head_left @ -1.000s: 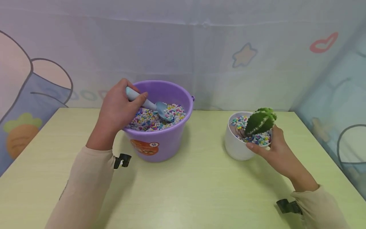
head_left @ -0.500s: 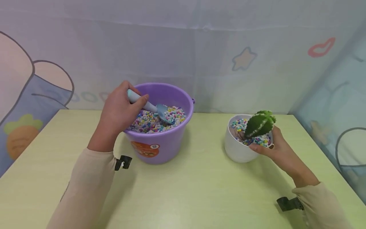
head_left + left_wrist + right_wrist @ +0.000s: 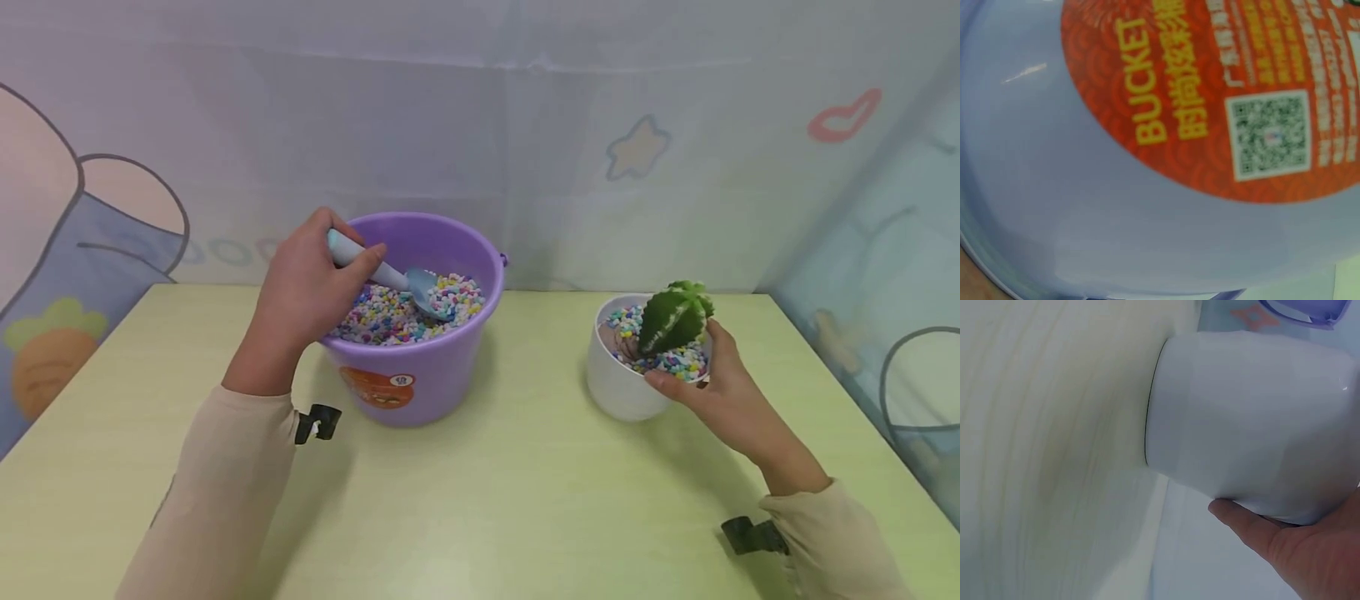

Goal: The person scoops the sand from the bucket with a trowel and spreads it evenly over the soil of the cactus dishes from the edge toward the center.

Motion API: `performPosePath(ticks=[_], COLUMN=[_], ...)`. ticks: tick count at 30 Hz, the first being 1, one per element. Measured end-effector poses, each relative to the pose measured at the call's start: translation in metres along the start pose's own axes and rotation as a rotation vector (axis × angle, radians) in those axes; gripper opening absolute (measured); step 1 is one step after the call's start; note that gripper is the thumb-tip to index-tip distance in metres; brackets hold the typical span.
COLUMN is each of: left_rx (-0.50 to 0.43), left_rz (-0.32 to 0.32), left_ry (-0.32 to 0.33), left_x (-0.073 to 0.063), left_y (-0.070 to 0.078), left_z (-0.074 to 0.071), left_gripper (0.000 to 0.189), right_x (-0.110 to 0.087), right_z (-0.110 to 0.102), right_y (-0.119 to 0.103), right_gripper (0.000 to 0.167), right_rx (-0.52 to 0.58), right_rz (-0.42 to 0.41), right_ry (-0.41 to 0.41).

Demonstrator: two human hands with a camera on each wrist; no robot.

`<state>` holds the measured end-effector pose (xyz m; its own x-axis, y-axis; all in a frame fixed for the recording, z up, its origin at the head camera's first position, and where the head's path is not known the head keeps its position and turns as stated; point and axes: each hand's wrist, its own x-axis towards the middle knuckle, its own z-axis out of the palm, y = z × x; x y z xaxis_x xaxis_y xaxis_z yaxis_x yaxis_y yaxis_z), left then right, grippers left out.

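A purple bucket (image 3: 442, 375) holds multicoloured pebbles (image 3: 375, 317). Over its left rim, my left hand (image 3: 303, 279) grips the handle of a light-blue toy shovel (image 3: 422, 289), whose blade lies in the pebbles. The bucket wall (image 3: 1135, 219) and its red label fill the left wrist view. To the right, a white pot (image 3: 622, 387) with similar pebbles bears a green cactus (image 3: 675, 319) leaning right. My right hand (image 3: 735, 412) holds this pot by its right side, thumb at the near rim; the fingers behind are partly hidden. The right wrist view shows the pot's base at the tabletop.
Both vessels stand on a pale wooden table (image 3: 480, 508), with a gap between them. A printed cloth backdrop (image 3: 420, 125) hangs close behind the table and along its right side. Black wrist mounts (image 3: 318, 422) stick out from both sleeves.
The cactus has tipped slightly left, a bit more upright, and my right fingers have shifted a little with it. My left hand and the shovel keep their place in the bucket.
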<state>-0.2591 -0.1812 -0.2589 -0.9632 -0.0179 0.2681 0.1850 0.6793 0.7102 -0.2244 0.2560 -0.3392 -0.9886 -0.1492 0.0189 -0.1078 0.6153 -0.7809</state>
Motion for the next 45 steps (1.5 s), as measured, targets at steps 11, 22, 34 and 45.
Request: performPosePath(ticks=[11,22,34,45], left_rx=[0.009,0.015,0.015,0.014], left_rz=[-0.004,-0.005,0.001,0.011], left_ry=[0.01,-0.002,0.003,0.017], left_x=[0.0007,0.0019,0.0013,0.0023], left_y=[0.0014,0.0019,0.0019,0.0008], left_z=[-0.0002,0.0001,0.0007,0.0018], left_gripper=[0.034,0.034,0.032,0.032], right_x=[0.0001,-0.0001,-0.0006,-0.0002], right_z=[0.0005,0.0007,0.0016,0.0011], right_y=[-0.0028,-0.0017,-0.0018,-0.0019], right_gripper=[0.105,0.103,0.103,0.105], right_rx=[-0.006,-0.016,-0.013,-0.02], right_rz=[-0.013,-0.024,-0.025,-0.011], right_ry=[0.01,0.025,0.026,0.015])
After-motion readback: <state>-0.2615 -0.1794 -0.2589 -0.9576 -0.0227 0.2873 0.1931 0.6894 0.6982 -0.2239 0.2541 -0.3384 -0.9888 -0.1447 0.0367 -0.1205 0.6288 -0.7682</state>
